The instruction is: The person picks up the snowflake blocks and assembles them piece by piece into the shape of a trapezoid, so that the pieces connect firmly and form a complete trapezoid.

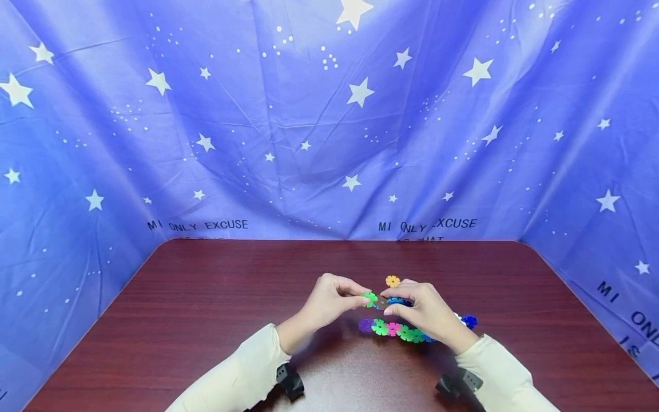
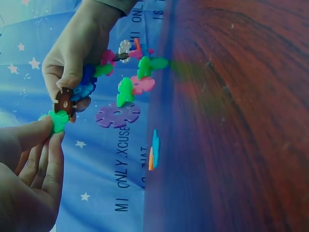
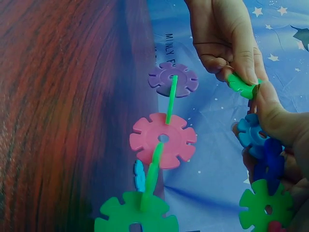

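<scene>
My left hand (image 1: 334,297) pinches a green notched disc (image 2: 59,123) between thumb and fingers. Opposite it, my right hand (image 1: 422,306) grips a brown notched disc (image 2: 63,101), whose edge meets the green one. From the brown disc a chain of interlocking plastic discs runs on past the right hand, starting with a light blue disc (image 3: 252,133) and a dark blue disc (image 3: 269,164). The chain loops round, its other end closing with pink (image 3: 163,140), green and purple discs (image 3: 174,79). Part of it is hidden behind the right hand in the head view.
On the dark red wooden table (image 1: 206,320), an orange notched disc (image 1: 393,281) lies beyond the right hand. A light blue disc (image 2: 156,147) lies near the orange one. A blue star-printed curtain (image 1: 309,114) hangs behind and on both sides of the table.
</scene>
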A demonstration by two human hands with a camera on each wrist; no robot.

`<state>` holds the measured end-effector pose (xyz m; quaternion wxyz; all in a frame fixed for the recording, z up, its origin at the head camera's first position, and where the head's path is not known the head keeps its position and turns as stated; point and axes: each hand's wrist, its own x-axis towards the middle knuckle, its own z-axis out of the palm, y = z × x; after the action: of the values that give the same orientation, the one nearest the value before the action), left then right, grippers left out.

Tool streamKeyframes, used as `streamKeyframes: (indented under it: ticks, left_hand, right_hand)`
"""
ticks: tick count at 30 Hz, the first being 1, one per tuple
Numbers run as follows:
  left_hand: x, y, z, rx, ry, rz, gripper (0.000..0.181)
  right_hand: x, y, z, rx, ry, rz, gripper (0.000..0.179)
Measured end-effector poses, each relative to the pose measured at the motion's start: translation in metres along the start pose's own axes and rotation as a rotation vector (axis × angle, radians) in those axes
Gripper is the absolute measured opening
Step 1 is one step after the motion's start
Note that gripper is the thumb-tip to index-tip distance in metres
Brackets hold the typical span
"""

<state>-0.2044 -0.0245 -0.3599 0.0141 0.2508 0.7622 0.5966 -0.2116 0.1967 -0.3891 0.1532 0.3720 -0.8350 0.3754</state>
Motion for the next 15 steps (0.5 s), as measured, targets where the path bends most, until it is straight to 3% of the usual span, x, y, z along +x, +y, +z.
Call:
streamKeyframes:
  ticks: [6,10,15]
  left_hand:
    - [0.001,0.0,0.001,0.009,-0.03,0.027,0.011]
    - [0.005,-0.019,0.003,0.011,-0.02,0.045,0.011]
    - [0.011,-0.041,0.002,-0.055,-0.073,0.021,0.017]
  right_hand:
    - [-0.001,-0.001,0.0,-0.016,-0.001,-0.018,0.024]
    - [0.001,-0.001,-0.001,-0.031,-0.016,-0.016,0.022]
    - [0.001,0.0,-0.006,-0.003,-0.069,0.088,0.02]
